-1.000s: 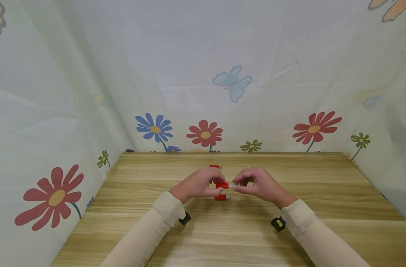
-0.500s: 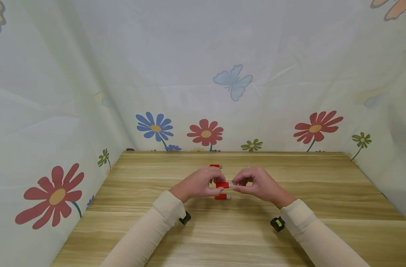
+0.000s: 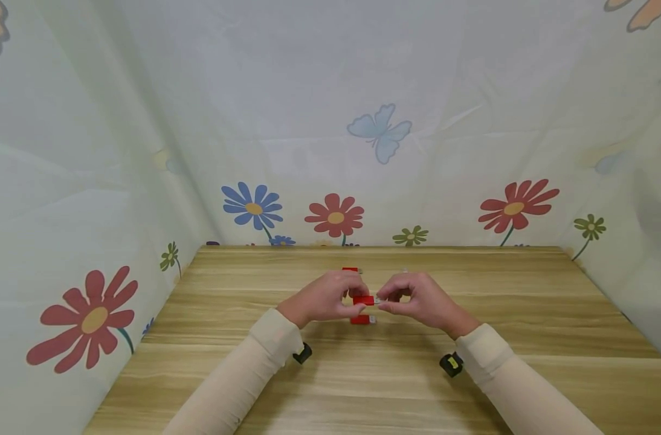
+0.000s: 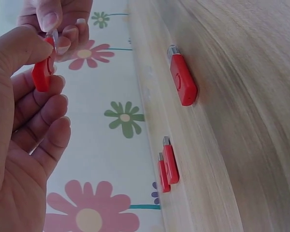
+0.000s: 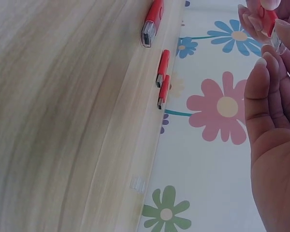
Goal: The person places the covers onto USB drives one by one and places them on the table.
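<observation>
Between thumb and fingers, my left hand (image 3: 330,297) pinches a red USB stick (image 3: 364,300), its connector end pointing right. My right hand (image 3: 420,301) pinches a clear cap (image 5: 278,42) at that end; how far the cap sits over the connector I cannot tell. Just below the hands in the head view lies another red stick (image 3: 360,319), with a clear cap over its connector in the left wrist view (image 4: 183,79). Two more red sticks (image 4: 170,163) (image 4: 163,175) lie side by side farther back, their metal connectors bare.
Small clear pieces (image 5: 137,183), apparently caps, lie near the back edge of the wooden table (image 3: 363,393). A flower-patterned sheet (image 3: 309,121) hangs behind the table and along both sides. A black wrist camera (image 3: 302,353) sits under the left cuff, another (image 3: 451,364) under the right.
The held stick and my right fingertips are slightly closer together than a second ago. Both grips stay the same, and the sticks on the table have not moved.
</observation>
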Tool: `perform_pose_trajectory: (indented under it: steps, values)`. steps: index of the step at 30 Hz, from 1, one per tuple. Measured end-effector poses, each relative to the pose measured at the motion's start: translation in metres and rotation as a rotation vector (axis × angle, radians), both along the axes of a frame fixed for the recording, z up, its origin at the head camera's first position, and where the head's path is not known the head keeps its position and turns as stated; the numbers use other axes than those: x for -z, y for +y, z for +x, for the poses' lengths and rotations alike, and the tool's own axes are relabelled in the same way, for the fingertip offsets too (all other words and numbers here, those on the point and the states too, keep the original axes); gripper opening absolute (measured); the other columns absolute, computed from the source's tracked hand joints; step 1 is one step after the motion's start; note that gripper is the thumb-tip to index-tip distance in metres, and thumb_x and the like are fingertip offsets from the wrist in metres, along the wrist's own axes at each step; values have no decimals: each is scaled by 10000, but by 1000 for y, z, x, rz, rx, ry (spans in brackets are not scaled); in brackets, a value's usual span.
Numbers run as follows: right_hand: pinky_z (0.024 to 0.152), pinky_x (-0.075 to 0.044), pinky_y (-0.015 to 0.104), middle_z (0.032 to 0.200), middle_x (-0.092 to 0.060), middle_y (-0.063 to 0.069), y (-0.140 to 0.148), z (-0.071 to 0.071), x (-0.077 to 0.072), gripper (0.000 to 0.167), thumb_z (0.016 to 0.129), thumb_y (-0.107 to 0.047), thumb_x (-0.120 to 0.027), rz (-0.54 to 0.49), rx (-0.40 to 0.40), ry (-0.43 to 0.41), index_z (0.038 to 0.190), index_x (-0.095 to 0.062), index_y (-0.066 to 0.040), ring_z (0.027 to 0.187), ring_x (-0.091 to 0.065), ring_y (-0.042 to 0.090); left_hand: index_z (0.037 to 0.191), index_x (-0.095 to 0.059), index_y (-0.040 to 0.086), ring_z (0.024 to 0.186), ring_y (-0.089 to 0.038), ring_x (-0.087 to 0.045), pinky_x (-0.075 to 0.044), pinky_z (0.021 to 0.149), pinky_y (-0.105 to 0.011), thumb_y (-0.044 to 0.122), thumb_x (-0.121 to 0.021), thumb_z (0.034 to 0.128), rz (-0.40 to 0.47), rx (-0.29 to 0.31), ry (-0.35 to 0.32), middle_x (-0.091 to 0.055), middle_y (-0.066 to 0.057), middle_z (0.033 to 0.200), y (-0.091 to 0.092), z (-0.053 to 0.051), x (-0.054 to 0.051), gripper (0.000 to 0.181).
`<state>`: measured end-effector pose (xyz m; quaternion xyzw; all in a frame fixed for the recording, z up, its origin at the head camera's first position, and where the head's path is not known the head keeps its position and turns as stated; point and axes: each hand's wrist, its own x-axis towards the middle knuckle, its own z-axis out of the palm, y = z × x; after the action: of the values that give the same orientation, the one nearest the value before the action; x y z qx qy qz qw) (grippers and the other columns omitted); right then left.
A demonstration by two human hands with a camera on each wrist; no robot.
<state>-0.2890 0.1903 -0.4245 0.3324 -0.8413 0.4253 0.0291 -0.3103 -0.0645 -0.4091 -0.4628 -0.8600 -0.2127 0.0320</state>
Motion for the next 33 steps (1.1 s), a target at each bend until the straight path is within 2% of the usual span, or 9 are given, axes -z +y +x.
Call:
perform_pose_trajectory:
  steps: [5,9,14,23,33]
  values:
    - [717,-576,292,979,-759,-82,1,0,2,158,860,-322,-828,-5,-3,2,996,-804,-244,845,-636,130,1046,-746,162,881,-120,-646,-567,843,-222,258,-747,920,-11,9,9,-683,57,977,2,1,-1,158]
    - [721,-582,295,984,-766,-58,0,0,3,144,863,-309,-827,-16,-6,-2,997,-800,-264,843,-645,130,1042,-744,160,860,-81,-618,-578,843,-240,251,-743,925,-16,13,13,-678,54,974,3,1,-2,149]
    - [731,-591,311,996,-768,-37,-2,1,2,148,867,-303,-825,-14,-2,-10,1009,-800,-266,849,-647,134,1028,-743,155,828,-68,-600,-547,806,-178,232,-749,922,-17,17,31,-660,57,948,3,2,-4,132]
    - [775,-594,290,1002,-758,-97,-3,0,1,162,871,-302,-818,-3,-18,-10,1029,-803,-267,877,-668,112,1080,-747,139,851,-49,-612,-538,834,-147,228,-751,935,-72,1,-9,-686,33,1004,4,3,-8,170]
    - [786,-590,261,1007,-771,-40,-4,-2,3,150,876,-279,-813,-18,-43,2,1026,-806,-265,894,-673,103,1086,-756,133,860,-63,-617,-545,841,-163,206,-759,934,-98,6,-3,-706,17,1026,4,2,-8,169]
